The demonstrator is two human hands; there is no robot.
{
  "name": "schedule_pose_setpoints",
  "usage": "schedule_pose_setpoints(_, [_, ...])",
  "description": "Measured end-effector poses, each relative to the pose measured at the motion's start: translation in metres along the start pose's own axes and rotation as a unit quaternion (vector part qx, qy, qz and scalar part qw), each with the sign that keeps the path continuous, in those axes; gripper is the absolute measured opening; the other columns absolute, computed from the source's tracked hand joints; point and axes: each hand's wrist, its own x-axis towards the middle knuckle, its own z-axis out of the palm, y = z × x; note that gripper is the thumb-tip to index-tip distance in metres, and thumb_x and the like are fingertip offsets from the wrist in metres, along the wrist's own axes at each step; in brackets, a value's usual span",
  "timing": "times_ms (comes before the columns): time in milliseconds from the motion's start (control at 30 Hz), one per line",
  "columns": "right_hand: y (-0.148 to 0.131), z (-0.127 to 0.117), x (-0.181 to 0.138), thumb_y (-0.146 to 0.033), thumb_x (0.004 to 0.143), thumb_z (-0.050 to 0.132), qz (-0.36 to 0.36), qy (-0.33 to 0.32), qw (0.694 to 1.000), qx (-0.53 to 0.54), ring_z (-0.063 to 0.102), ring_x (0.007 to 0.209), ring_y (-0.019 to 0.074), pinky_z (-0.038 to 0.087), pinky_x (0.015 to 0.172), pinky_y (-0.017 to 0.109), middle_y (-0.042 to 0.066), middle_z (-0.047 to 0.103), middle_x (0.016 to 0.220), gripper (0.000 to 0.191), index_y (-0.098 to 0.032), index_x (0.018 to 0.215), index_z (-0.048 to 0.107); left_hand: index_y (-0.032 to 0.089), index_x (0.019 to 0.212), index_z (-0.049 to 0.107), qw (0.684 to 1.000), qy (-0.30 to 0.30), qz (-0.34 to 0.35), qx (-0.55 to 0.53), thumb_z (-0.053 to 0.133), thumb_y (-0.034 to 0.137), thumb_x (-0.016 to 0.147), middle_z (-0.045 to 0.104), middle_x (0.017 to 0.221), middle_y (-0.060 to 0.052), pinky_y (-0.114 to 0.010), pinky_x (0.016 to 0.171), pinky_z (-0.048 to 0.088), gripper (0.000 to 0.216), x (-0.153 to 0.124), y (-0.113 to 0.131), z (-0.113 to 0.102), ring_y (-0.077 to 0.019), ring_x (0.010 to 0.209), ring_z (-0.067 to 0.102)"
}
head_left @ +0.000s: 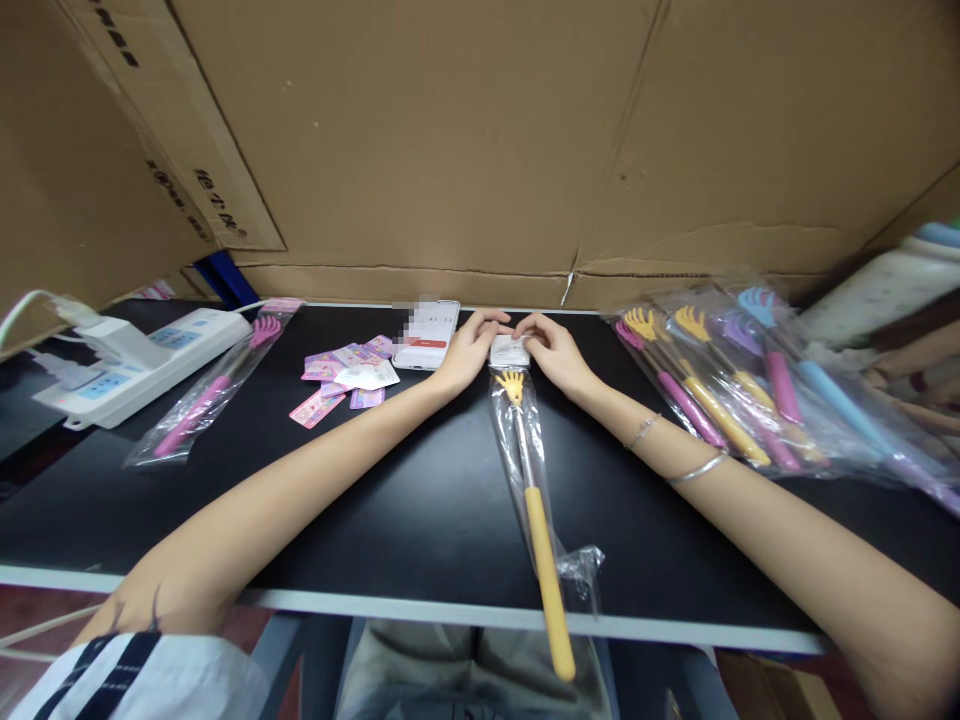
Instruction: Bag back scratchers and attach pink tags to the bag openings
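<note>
My left hand (pixel 469 350) and right hand (pixel 555 352) pinch the white card (pixel 509 350) atop the bagged yellow back scratcher (pixel 534 490) on the tabletop (pixel 420 500). Bag feels light, crinkly, slippery; the top holds best.

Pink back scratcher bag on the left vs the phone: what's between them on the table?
Head view: a loose scatter of small pink and purple cards lies between the pink back scratcher bag and the phone.

Person, two bare forearms. Right wrist: thin chain bracelet (pixel 643 431) and plain silver bangle (pixel 699 468) further up the arm. Left upper arm: short white sleeve (pixel 142 680) with dark stripes at the hem. Lap: grey-beige trousers (pixel 465 670).
</note>
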Motion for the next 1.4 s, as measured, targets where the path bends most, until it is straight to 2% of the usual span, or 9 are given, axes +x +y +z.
schedule_pose_setpoints(100, [0.001,-0.001,0.0,-0.014,0.069,0.039,0.027,-0.004,0.999,0.02,0.057,0.076,0.0178,0.045,0.072,0.032,0.001,0.061,0.078,0.022,-0.021,0.075,0.059,0.017,0.097,0.052,0.999,-0.006,0.038,0.013,0.049,0.01,0.08,0.064,0.089,-0.002,-0.027,0.081,0.049,0.019,0.002,-0.005,-0.001,-0.0138,0.089,0.063])
schedule_pose_setpoints(200, [0.0,-0.001,0.0,-0.018,0.074,0.039,0.052,-0.006,0.998,0.039,0.057,0.074,0.0183,0.046,0.069,0.032,0.001,0.061,0.076,0.022,-0.021,0.072,0.06,0.017,0.097,0.052,0.998,-0.014,0.057,0.011,0.048,0.006,0.078,0.063,0.094,-0.003,-0.027,0.083,0.048,0.023,0.003,-0.01,-0.002,-0.0134,0.093,0.062])
schedule_pose_setpoints(267, [-0.001,0.0,-0.001,-0.022,0.076,0.042,0.041,0.0,0.999,0.022,0.057,0.075,0.0183,0.046,0.07,0.032,0.001,0.061,0.075,0.018,-0.021,0.074,0.06,0.017,0.098,0.052,0.998,-0.017,0.065,0.012,0.047,0.005,0.076,0.062,0.098,-0.004,-0.027,0.084,0.048,0.025,0.004,-0.011,-0.002,-0.0133,0.095,0.062])
schedule_pose_setpoints(367, [-0.002,0.001,-0.001,-0.021,0.072,0.051,0.022,0.0,1.0,0.014,0.058,0.078,0.0176,0.046,0.074,0.032,0.001,0.061,0.079,0.01,-0.021,0.079,0.058,0.017,0.099,0.051,0.997,-0.02,0.074,0.019,0.049,0.004,0.075,0.062,0.098,-0.004,-0.027,0.084,0.047,0.027,0.004,-0.012,-0.002,-0.0134,0.096,0.062])
schedule_pose_setpoints(667, [0.0,0.003,-0.001,-0.014,0.063,0.05,0.006,0.006,0.999,0.043,0.059,0.075,0.015,0.046,0.071,0.03,0.0,0.059,0.08,0.022,-0.02,0.085,0.053,0.017,0.1,0.051,0.996,-0.024,0.076,0.032,0.049,0.003,0.07,0.063,0.094,-0.002,-0.028,0.086,0.046,0.033,0.004,-0.013,-0.002,-0.014,0.094,0.061])
schedule_pose_setpoints(833, [-0.002,0.002,-0.002,-0.014,0.062,0.049,0.009,0.02,0.999,0.045,0.058,0.073,0.0149,0.044,0.067,0.029,-0.001,0.057,0.077,0.024,-0.021,0.084,0.051,0.017,0.101,0.052,0.996,-0.025,0.059,0.061,0.052,0.006,0.07,0.062,0.086,0.0,-0.029,0.083,0.045,0.034,0.004,-0.016,-0.002,-0.0135,0.084,0.059])
schedule_pose_setpoints(1133, [0.003,0.003,0.0,-0.013,0.058,0.049,0.003,-0.003,0.999,0.041,0.057,0.079,0.0152,0.046,0.072,0.029,0.0,0.058,0.085,0.03,-0.021,0.087,0.05,0.018,0.101,0.052,0.995,-0.02,0.077,0.066,0.052,0.006,0.069,0.061,0.086,0.0,-0.027,0.079,0.045,0.034,0.004,-0.016,-0.002,-0.0133,0.086,0.059])
schedule_pose_setpoints(1400, [0.007,0.003,0.0,-0.014,0.061,0.055,0.008,-0.024,0.999,0.034,0.058,0.081,0.0163,0.045,0.07,0.028,0.001,0.059,0.085,0.031,-0.021,0.091,0.05,0.018,0.1,0.051,0.993,-0.024,0.085,0.08,0.054,0.007,0.068,0.06,0.085,0.001,-0.026,0.079,0.043,0.035,0.003,-0.014,-0.002,-0.0134,0.085,0.058])
